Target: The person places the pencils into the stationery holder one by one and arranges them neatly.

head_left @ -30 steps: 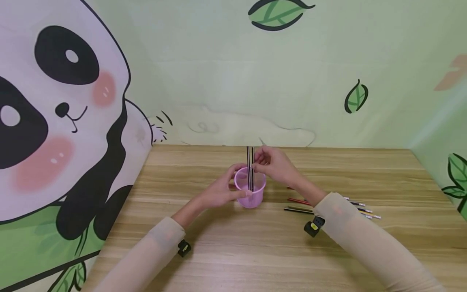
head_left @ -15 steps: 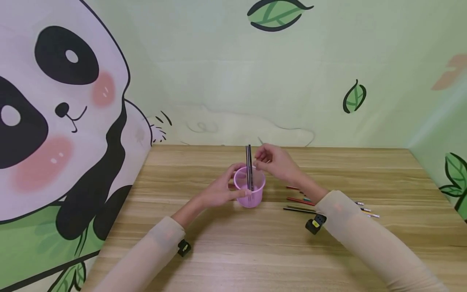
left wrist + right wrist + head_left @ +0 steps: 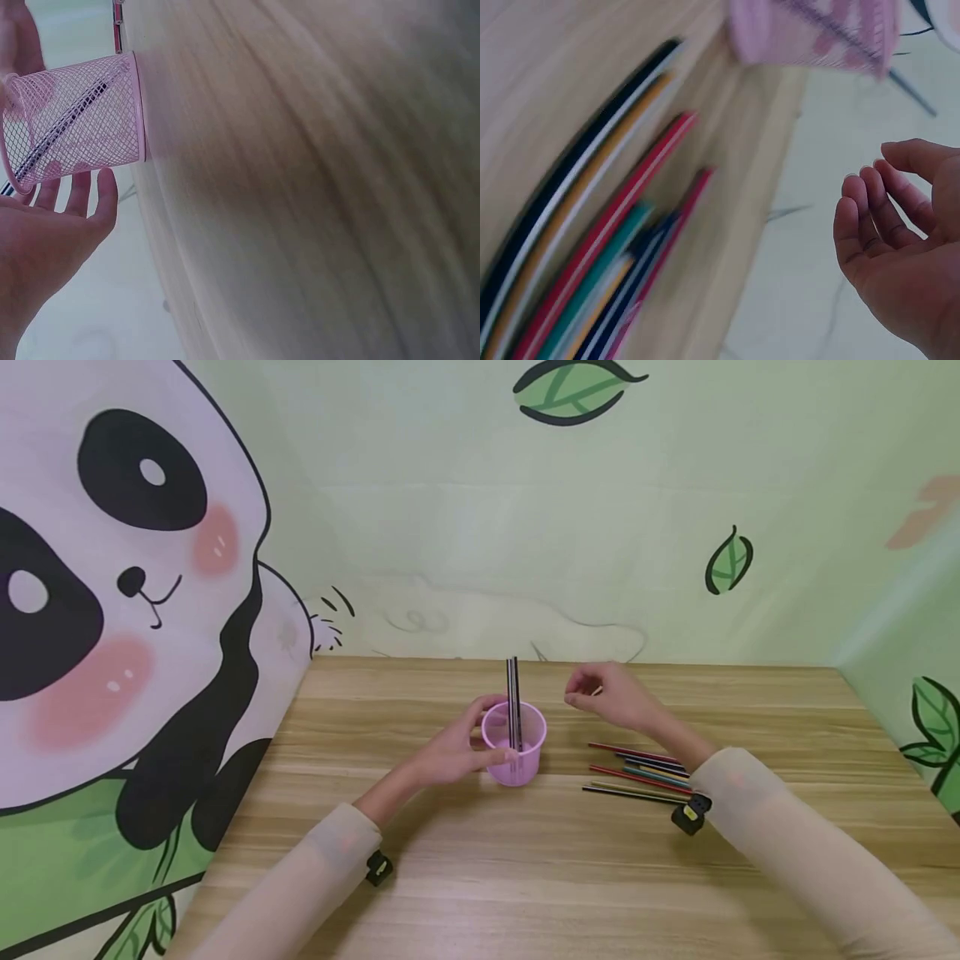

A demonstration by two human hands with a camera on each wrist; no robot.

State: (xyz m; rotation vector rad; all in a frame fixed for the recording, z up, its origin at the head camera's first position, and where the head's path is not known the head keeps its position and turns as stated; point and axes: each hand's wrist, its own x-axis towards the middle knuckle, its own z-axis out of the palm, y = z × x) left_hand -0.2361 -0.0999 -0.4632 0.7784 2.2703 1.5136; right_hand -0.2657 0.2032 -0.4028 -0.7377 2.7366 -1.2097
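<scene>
A pink mesh pencil cup (image 3: 529,767) stands upright on the wooden table, a few black pencils (image 3: 513,689) leaning inside it with their ends above the rim. My left hand (image 3: 448,753) holds the cup from the left, its thumb across the near side and its fingers round the far side. In the left wrist view, the pencils show through the cup's mesh (image 3: 120,146). Off to the cup's right hovers my right hand (image 3: 618,697), its fingers loosely bent. The right wrist view shows nothing between that hand's thumb and fingertips (image 3: 847,214).
Several loose pencils (image 3: 637,774), red, black, teal and yellow among them, lie on the table (image 3: 480,877) under my right forearm, which hides their far ends. Behind the table rises a pale green wall (image 3: 450,527) printed with a panda and leaves.
My right hand has let go of a black pencil in the cup and moved away to the right. The left hand and the cup have stayed in place.
</scene>
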